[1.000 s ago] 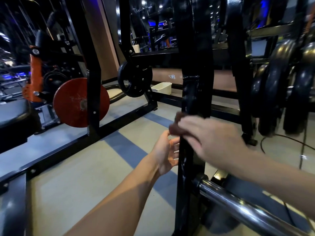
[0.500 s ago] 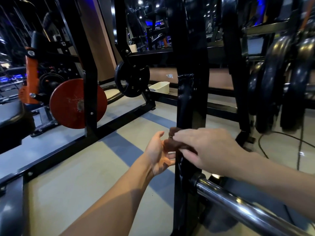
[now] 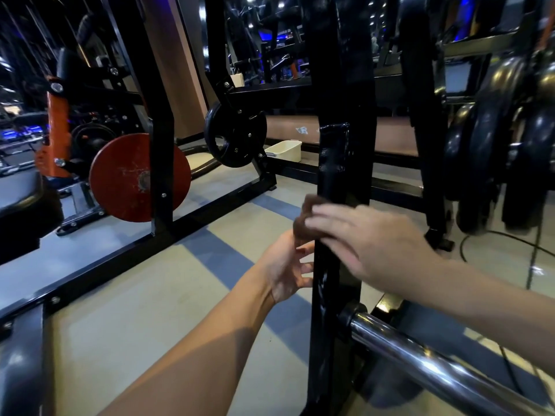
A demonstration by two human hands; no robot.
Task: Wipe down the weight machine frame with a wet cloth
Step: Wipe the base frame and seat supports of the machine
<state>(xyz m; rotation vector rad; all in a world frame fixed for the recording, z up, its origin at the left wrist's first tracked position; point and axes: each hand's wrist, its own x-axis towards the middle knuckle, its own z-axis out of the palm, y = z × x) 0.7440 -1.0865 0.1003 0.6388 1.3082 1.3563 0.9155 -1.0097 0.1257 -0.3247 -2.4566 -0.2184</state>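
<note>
Presently the right hand (image 3: 369, 244) presses a small dark brown cloth (image 3: 303, 223) against the black steel upright post of the weight machine frame (image 3: 336, 163); grip apparently pinching it, motion blur. Left hand (image 3: 288, 265) just below the grip, fingers relaxed, beside the post. Chrome bar (image 3: 435, 370) lower right.

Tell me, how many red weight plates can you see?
1. The round red metal weight plate hangs left of centre, behind a black frame post. Others may be hidden; the remaining plates look black.

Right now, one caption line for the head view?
Right hand presses a brown cloth against the black steel upright; left hand open beside it.
</note>
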